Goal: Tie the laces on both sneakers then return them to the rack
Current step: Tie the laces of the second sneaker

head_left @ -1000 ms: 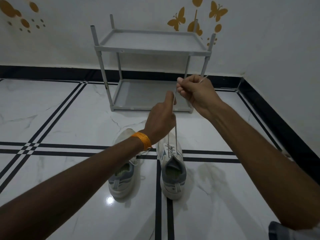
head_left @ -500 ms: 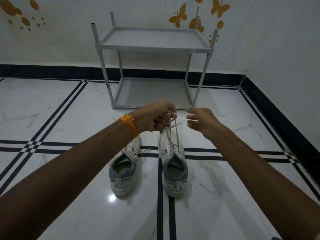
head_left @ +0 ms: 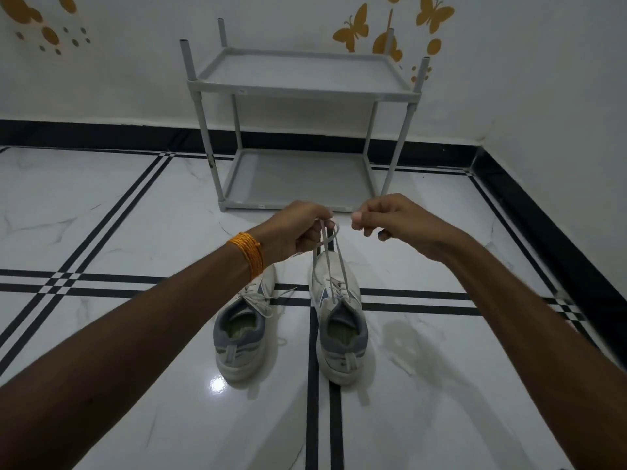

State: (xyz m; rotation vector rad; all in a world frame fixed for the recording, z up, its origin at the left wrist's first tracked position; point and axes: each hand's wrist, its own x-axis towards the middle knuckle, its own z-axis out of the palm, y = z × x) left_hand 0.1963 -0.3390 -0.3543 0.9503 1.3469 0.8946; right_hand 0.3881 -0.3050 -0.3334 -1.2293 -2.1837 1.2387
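Left hand [head_left: 298,230] pinching laces [head_left: 327,252] pulled up from right sneaker [head_left: 339,320]; right hand [head_left: 390,222] curled, grip on lace unclear. Left sneaker [head_left: 242,334] beside it on floor [head_left: 135,232], laces loose. Rack [head_left: 298,89] behind, both shelves bare

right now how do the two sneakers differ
The right sneaker has its laces pulled up taut into the left hand; the left sneaker has its laces lying loose. The right one straddles a black floor stripe; the left sits beside it. Both are white and grey, heels toward the camera.
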